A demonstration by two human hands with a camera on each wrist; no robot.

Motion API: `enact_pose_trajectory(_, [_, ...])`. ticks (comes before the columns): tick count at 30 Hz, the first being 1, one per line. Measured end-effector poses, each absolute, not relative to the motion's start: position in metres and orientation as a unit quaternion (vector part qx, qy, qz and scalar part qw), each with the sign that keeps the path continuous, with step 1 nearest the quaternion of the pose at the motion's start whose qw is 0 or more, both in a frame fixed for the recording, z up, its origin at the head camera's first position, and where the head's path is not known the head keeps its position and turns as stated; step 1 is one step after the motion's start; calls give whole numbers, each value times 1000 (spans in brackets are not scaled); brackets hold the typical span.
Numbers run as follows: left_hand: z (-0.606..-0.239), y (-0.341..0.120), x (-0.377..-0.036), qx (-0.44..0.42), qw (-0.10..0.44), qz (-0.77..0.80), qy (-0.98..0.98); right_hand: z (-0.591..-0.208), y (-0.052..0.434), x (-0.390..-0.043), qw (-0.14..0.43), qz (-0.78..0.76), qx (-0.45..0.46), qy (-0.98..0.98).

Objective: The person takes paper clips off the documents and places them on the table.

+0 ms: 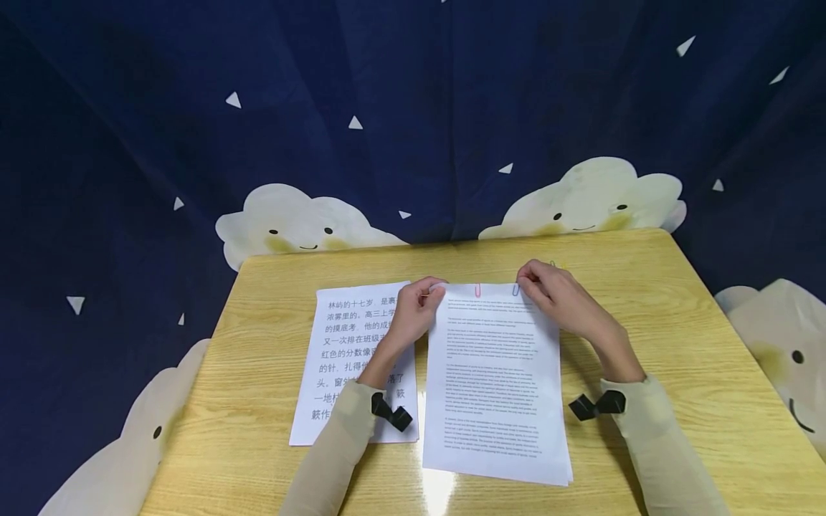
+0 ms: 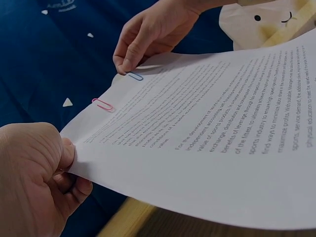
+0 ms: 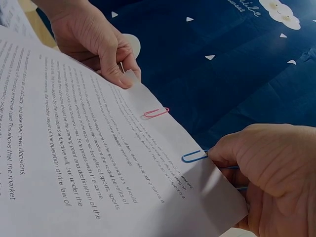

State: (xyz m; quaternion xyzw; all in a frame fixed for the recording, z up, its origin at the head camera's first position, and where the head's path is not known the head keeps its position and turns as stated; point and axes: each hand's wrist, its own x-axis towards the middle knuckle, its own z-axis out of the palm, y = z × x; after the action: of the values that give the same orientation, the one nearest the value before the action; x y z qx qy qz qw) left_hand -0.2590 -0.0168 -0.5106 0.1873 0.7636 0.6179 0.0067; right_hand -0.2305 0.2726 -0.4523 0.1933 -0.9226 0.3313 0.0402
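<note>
A stack of printed English sheets [image 1: 493, 380] [image 2: 222, 143] [image 3: 74, 168] lies on the wooden table [image 1: 677, 301], its top edge lifted. A pink paper clip [image 1: 478, 290] [image 2: 103, 105] [image 3: 156, 112] and a blue paper clip [image 1: 515, 290] [image 2: 134, 76] [image 3: 194, 156] sit on that top edge. My left hand [image 1: 419, 304] [image 2: 34, 182] [image 3: 98, 49] pinches the stack's top left corner. My right hand [image 1: 548, 290] [image 2: 148, 34] [image 3: 266, 173] pinches the top edge right at the blue clip.
A second sheet with large Chinese print [image 1: 351, 358] lies flat to the left, partly under my left forearm. A dark blue cloth with cloud faces [image 1: 413, 107] hangs behind the table. Another clip [image 1: 552, 264] peeks out beyond my right hand.
</note>
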Motion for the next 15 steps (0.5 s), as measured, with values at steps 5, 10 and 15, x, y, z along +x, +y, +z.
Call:
enact_pose_trajectory(5, [-511,-16,-259,189,8,620,761,-452,273,-231,43,333,195,-922])
enact_pose_trajectory(10, [-510,-17,-259,188,8,623,759,-452,272,-231,43,334,195,-921])
enact_pose_trajectory(15, [-510,-17,-259,188,8,626,757,-451,273,-230,47,334,198,-920])
